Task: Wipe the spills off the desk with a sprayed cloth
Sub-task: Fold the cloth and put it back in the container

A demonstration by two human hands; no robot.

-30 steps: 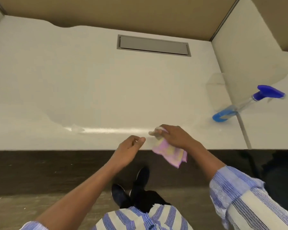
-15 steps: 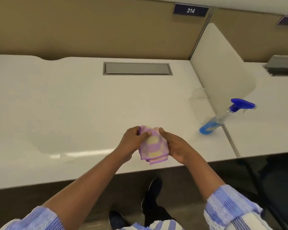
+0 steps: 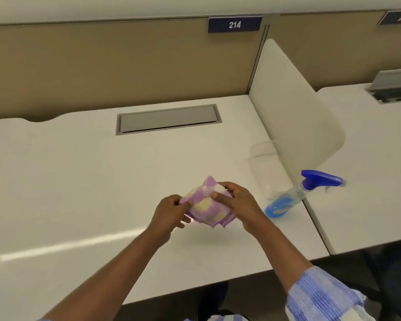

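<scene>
A folded purple and pale-yellow checked cloth is held in the air just above the white desk. My left hand pinches its left edge and my right hand grips its right side, thumb on top. A clear spray bottle with blue liquid and a blue trigger head lies tilted at the desk's right edge, to the right of my right hand. No spill shows clearly on the desk surface.
A grey cable hatch is set into the desk at the back. A white curved divider stands on the right, with a second desk beyond it. A tan partition carries a sign reading 214.
The cloth went from my right hand alone at the desk's front edge to both hands above the desk. The view tilted upward, revealing the partition.
</scene>
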